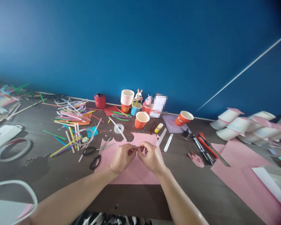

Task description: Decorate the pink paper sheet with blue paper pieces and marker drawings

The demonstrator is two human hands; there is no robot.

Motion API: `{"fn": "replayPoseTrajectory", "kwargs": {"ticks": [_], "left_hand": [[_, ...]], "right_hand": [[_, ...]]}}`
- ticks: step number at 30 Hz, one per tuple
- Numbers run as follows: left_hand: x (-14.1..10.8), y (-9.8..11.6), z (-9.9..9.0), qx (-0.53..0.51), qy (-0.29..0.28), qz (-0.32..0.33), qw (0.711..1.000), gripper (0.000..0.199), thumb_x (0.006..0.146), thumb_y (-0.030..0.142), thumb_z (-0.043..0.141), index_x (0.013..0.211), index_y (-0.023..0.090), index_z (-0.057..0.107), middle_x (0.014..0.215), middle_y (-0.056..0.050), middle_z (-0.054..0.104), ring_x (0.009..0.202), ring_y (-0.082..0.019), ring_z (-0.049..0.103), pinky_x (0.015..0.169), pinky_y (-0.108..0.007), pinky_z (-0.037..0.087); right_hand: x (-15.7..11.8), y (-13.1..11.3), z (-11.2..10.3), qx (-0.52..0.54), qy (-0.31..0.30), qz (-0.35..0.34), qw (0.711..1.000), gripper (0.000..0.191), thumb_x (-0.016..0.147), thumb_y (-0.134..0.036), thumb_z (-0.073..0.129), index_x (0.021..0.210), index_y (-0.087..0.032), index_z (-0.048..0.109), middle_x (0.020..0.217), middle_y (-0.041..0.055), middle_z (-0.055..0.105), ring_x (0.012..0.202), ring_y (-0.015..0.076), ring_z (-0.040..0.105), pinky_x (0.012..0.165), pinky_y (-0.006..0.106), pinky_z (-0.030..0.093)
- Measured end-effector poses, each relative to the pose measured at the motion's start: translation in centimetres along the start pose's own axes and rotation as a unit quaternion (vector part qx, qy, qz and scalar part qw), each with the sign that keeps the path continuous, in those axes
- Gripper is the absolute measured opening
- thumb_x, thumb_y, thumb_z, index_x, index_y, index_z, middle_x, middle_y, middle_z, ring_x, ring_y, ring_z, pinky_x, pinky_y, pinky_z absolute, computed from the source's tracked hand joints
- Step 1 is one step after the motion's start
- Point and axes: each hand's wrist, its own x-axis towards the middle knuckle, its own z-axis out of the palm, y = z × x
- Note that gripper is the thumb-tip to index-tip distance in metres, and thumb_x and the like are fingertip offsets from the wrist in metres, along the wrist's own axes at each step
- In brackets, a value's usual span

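Note:
My left hand point(123, 158) and my right hand point(151, 157) meet fingertip to fingertip above a pink paper sheet point(133, 176). Both are closed in a pinch. Whatever sits between the fingers is too small to name; only a tiny bluish speck shows there. The sheet's far edge has curved cut-outs. Black-handled scissors point(95, 161) lie spread at its left edge, blades resting on the paper. To the right of my hands are a yellow glue stick point(158, 127) and a white strip point(168, 142). A pink paper cut-out with a drawn face point(198, 160) lies farther right.
Drinking straws point(72, 115) are heaped at left near clear tape point(119, 128). Paper cups point(141, 120) and a red thread spool point(100, 101) stand toward the blue wall. A red utility knife point(208, 145) lies at right, by pink paper point(243, 156) and joined white cups point(234, 128).

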Motion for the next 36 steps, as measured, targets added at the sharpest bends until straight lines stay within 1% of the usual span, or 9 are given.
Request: {"fn": "replayPoseTrajectory", "kwargs": {"ticks": [6,11,16,23,27,32,36], "left_hand": [[0.0,0.2,-0.1,0.031,-0.004,0.011,0.999,0.017,0.075,0.016,0.053,0.081,0.017,0.069,0.068,-0.003,0.066,0.056,-0.011,0.053,0.055,-0.020,0.038],[0.0,0.5,-0.2,0.037,-0.001,-0.013,0.999,0.017,0.075,0.015,0.053,0.080,0.016,0.070,0.067,-0.002,0.065,0.055,-0.009,0.051,0.054,-0.019,0.037],[0.0,0.4,-0.1,0.031,-0.006,-0.010,0.999,0.017,0.075,0.013,0.053,0.080,0.016,0.069,0.068,-0.002,0.066,0.055,-0.009,0.051,0.055,-0.019,0.037],[0.0,-0.2,0.2,0.006,0.012,-0.009,1.000,0.015,0.073,0.014,0.056,0.078,0.017,0.070,0.063,0.000,0.065,0.053,-0.008,0.051,0.052,-0.017,0.037],[0.0,-0.2,0.2,-0.005,0.010,-0.015,1.000,0.015,0.074,0.016,0.055,0.078,0.017,0.070,0.065,0.000,0.066,0.054,-0.009,0.053,0.053,-0.018,0.038],[0.1,-0.5,0.2,0.000,0.007,-0.016,1.000,0.015,0.074,0.018,0.055,0.078,0.017,0.069,0.066,-0.001,0.066,0.056,-0.010,0.055,0.054,-0.019,0.039],[0.0,-0.9,0.5,-0.027,0.003,-0.034,0.999,0.016,0.075,0.019,0.054,0.080,0.018,0.069,0.068,-0.002,0.067,0.058,-0.011,0.056,0.054,-0.019,0.040]], "right_hand": [[0.0,-0.1,0.1,-0.003,0.001,0.012,1.000,0.008,0.073,-0.015,0.049,0.072,-0.019,0.056,0.068,0.0008,0.060,0.059,0.0129,0.053,0.056,0.023,0.038],[-0.1,-0.2,0.1,0.007,0.002,0.011,1.000,0.009,0.074,-0.016,0.049,0.077,-0.018,0.058,0.067,0.0002,0.060,0.058,0.0121,0.053,0.055,0.022,0.038],[0.0,-0.1,0.2,0.016,0.002,0.021,1.000,0.007,0.073,-0.015,0.050,0.075,-0.018,0.057,0.067,-0.0004,0.059,0.058,0.0113,0.052,0.054,0.021,0.038],[0.0,0.0,0.5,0.019,0.008,0.009,1.000,0.008,0.073,-0.013,0.049,0.074,-0.017,0.056,0.067,0.0005,0.059,0.059,0.0118,0.052,0.054,0.021,0.038],[0.0,0.0,0.4,0.021,0.005,-0.004,1.000,0.009,0.073,-0.014,0.050,0.077,-0.017,0.057,0.069,0.0008,0.060,0.060,0.0121,0.053,0.054,0.021,0.038],[-0.1,0.1,0.6,0.002,0.015,-0.008,1.000,0.009,0.073,-0.012,0.048,0.074,-0.018,0.055,0.070,0.0013,0.060,0.061,0.0126,0.054,0.056,0.021,0.039],[-0.1,0.1,0.5,0.009,0.009,-0.016,1.000,0.009,0.073,-0.012,0.049,0.076,-0.018,0.055,0.071,0.0014,0.061,0.062,0.0126,0.054,0.057,0.021,0.039]]}}
